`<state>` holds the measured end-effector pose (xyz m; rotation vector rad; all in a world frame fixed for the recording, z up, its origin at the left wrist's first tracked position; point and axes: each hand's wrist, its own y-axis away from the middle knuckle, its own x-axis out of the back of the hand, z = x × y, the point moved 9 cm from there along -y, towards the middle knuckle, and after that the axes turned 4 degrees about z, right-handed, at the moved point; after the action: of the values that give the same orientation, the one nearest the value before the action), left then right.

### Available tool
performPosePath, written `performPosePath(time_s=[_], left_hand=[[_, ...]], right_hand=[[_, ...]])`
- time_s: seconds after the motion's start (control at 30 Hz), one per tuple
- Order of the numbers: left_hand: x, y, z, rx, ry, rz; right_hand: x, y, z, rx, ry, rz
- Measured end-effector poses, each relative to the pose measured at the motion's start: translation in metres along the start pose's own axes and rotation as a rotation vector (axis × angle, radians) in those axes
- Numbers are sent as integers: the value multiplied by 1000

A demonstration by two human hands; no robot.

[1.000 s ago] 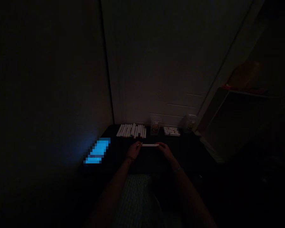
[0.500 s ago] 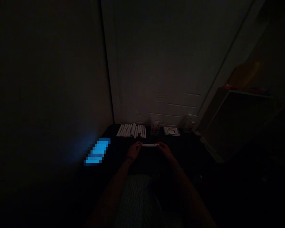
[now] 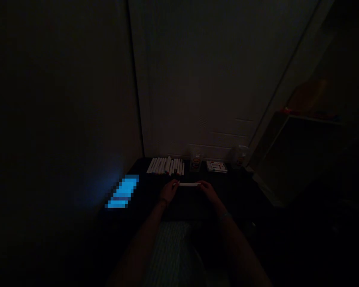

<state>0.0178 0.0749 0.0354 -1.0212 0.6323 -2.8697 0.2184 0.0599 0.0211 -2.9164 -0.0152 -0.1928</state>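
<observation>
Gripping, as far as the dim view allows, opposite ends of a white marker (image 3: 188, 184) between the left hand (image 3: 169, 190) and right hand (image 3: 208, 191), level and low over the tabletop (image 3: 185, 203), with a row of markers (image 3: 165, 166) lying just beyond the hands.

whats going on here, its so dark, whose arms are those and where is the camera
This comes from one camera worn on a person's head, looking forward and down, so the arms at the bottom are that person's own. There is no machine here, just bare hands. The left hand and right hand hold a white marker pen between them, one at each end, over a dark table. Along the table's far edge lie a row of similar white markers, a clear plastic container, a flat printed pack and a second clear container. To the left is a blurred blue glowing rectangle; it is too blurred to tell what it is.
</observation>
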Motion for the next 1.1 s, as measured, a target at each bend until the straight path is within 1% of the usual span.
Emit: performPosePath(time_s=[0.17,0.37,0.5,0.7,0.83,1.0,1.1], left_hand=[[1,0,2,-17,12,-4],[2,1,4,20,11,-17],[2,2,5,32,18,-26],[1,1,4,22,19,-13],[0,1,1,46,8,-18],[1,2,4,33,14,-23],[1,2,3,52,5,-32]], right_hand=[[0,0,-2,-20,4,0],[0,3,-9,-2,17,3],[0,4,-7,-47,27,23],[0,2,-4,-50,8,16],[0,3,-5,-23,18,17],[-1,3,-6,-2,5,12],[-1,3,-7,4,20,19]])
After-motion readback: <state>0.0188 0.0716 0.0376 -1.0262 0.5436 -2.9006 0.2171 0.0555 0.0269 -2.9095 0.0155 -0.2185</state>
